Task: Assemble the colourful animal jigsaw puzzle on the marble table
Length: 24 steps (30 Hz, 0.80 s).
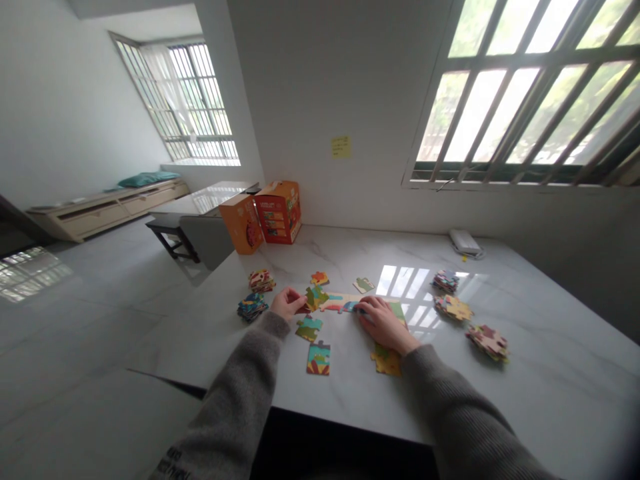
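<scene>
My left hand (289,303) is closed in a pinch on a puzzle piece, beside a green piece (317,297) at the left end of a row of joined pieces (338,303). Fingers bent and spread, my right hand (383,321) rests on the right part of that row and hides some of it. Loose pieces lie around: an orange one (319,278) and a pale green one (364,285) behind the row, a teal and green one (309,328) and one with red leaves (319,358) in front. Yellow pieces (387,361) lie below my right hand.
Two piece stacks (261,281) (253,307) stand at the left, and three more stacks (445,281) (453,307) (488,343) at the right. Orange boxes (241,225) (279,212) stand at the back left of the marble table (350,400). A white device (465,243) with a cable lies back right.
</scene>
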Tool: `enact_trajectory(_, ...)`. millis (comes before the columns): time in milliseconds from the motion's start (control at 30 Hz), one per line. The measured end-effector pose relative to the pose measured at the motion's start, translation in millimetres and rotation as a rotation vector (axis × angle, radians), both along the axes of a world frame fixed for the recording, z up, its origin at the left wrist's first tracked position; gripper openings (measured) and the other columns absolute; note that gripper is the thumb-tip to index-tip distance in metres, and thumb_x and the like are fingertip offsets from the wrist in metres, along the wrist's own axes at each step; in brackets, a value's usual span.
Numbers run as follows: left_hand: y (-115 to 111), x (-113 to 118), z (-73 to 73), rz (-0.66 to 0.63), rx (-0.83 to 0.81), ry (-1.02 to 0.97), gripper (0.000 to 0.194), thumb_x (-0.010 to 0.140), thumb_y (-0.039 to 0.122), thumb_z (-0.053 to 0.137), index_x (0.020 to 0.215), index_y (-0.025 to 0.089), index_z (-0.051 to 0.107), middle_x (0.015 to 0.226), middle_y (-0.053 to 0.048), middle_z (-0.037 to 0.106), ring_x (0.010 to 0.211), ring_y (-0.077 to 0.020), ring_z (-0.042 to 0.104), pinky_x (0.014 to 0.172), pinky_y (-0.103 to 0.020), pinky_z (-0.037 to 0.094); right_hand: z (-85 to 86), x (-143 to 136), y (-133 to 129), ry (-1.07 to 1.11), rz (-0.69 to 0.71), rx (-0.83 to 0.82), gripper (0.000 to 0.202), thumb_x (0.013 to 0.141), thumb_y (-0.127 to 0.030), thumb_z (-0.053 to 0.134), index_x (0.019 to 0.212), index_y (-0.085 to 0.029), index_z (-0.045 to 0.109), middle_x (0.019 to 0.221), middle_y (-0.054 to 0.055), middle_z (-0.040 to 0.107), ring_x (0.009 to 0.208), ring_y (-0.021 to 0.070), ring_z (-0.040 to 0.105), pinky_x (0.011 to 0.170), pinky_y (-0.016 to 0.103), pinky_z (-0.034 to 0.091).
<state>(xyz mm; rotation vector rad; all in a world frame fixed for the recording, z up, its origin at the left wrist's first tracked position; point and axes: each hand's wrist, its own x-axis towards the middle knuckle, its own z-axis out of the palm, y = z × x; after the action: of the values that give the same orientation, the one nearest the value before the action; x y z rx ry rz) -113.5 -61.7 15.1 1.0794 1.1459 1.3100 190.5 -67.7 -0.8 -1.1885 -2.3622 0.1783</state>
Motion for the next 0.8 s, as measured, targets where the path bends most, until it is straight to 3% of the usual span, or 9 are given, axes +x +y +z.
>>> enact_trajectory(167,-17.2,33.1,-4.8,-0.011,0.016,-0.089,0.058,0.055,0.05,0.09,0.077,0.018,0.046,0.064,0.002,0.065,0.058,-0.0207,0.071,0.06,-0.037,0.063,12.7,-9.1,-9.2,0.244,0.008,-0.094,0.029,0.095,-0.025,0.053,0.124,-0.024,0.059,0.113,0.009,0.066,0.107,0.0241,0.061,0.098,0.045,0.047)
enact_trajectory(233,-26.4,52.0,-4.8,-0.04,0.05,-0.116,0.059,0.058,0.048,0.089,0.09,0.018,0.049,0.068,0.004,0.064,0.063,-0.0205,0.072,0.063,-0.039,0.064,21.3,-19.4,-17.5,0.417,0.07,-0.217,0.037,0.097,-0.03,0.052,0.133,-0.025,0.05,0.106,0.007,0.068,0.097,0.0209,0.064,0.089,0.039,0.052)
enact_trajectory(300,-36.3,68.7,-3.2,-0.094,0.083,-0.11,0.062,0.063,0.045,0.086,0.106,0.02,0.048,0.071,0.005,0.062,0.067,-0.021,0.072,0.066,-0.042,0.064,29.3,-27.8,-24.7,0.574,0.093,-0.304,0.034,0.098,-0.034,0.05,0.13,-0.023,0.051,0.096,0.004,0.068,0.085,0.0182,0.065,0.079,0.034,0.053)
enact_trajectory(367,-46.2,79.3,-0.6,-0.174,0.138,0.027,0.058,0.073,0.044,0.078,0.116,0.019,0.047,0.074,0.004,0.061,0.067,-0.0207,0.071,0.068,-0.044,0.062,34.4,-29.8,-29.8,0.644,0.06,-0.332,0.027,0.098,-0.036,0.05,0.119,-0.021,0.059,0.089,0.003,0.067,0.078,0.0169,0.063,0.072,0.031,0.052)
enact_trajectory(433,-55.1,82.6,1.8,-0.24,0.295,0.317,0.058,0.076,0.041,0.074,0.123,0.019,0.048,0.087,-0.003,0.066,0.079,-0.0235,0.071,0.078,-0.047,0.06,34.8,-25.2,-34.4,0.603,0.024,-0.351,0.022,0.095,-0.036,0.053,0.108,-0.021,0.063,0.084,0.002,0.067,0.073,0.0158,0.061,0.069,0.03,0.05)
enact_trajectory(567,-67.5,80.6,-0.2,-0.412,0.66,0.89,0.088,0.064,0.035,0.084,0.141,0.022,0.044,0.128,-0.014,0.061,0.117,-0.0351,0.057,0.1,-0.054,0.046,23.8,-11.0,-49.8,0.455,-0.023,-0.361,0.011,0.086,-0.031,0.063,0.089,-0.021,0.06,0.073,-0.002,0.063,0.065,0.014,0.056,0.062,0.027,0.046)
enact_trajectory(633,-70.8,81.8,-4.9,-0.511,0.699,1.014,0.089,0.067,0.034,0.082,0.144,0.021,0.041,0.127,-0.014,0.062,0.116,-0.0348,0.057,0.098,-0.051,0.045,18.0,-5.2,-60.6,0.407,-0.037,-0.344,0.011,0.085,-0.028,0.064,0.081,-0.021,0.056,0.073,-0.001,0.063,0.065,0.0142,0.056,0.062,0.027,0.046)
enact_trajectory(700,-72.5,84.1,-9.5,-0.569,0.678,1.054,0.076,0.071,0.034,0.079,0.139,0.02,0.048,0.12,-0.013,0.066,0.11,-0.0318,0.06,0.095,-0.046,0.045,15.3,2.4,-71.6,0.344,-0.04,-0.291,0.009,0.088,-0.026,0.061,0.081,-0.022,0.058,0.076,0.001,0.064,0.07,0.0162,0.058,0.066,0.03,0.048)
enact_trajectory(800,-73.3,85.4,-13.1,-0.613,0.645,1.079,0.06,0.072,0.038,0.079,0.125,0.02,0.058,0.116,-0.01,0.067,0.109,-0.0293,0.06,0.096,-0.043,0.043,15.8,20.9,-86.4,0.253,-0.033,-0.117,0.01,0.093,-0.021,0.053,0.093,-0.023,0.063,0.091,0.005,0.068,0.091,0.022,0.061,0.085,0.04,0.049)
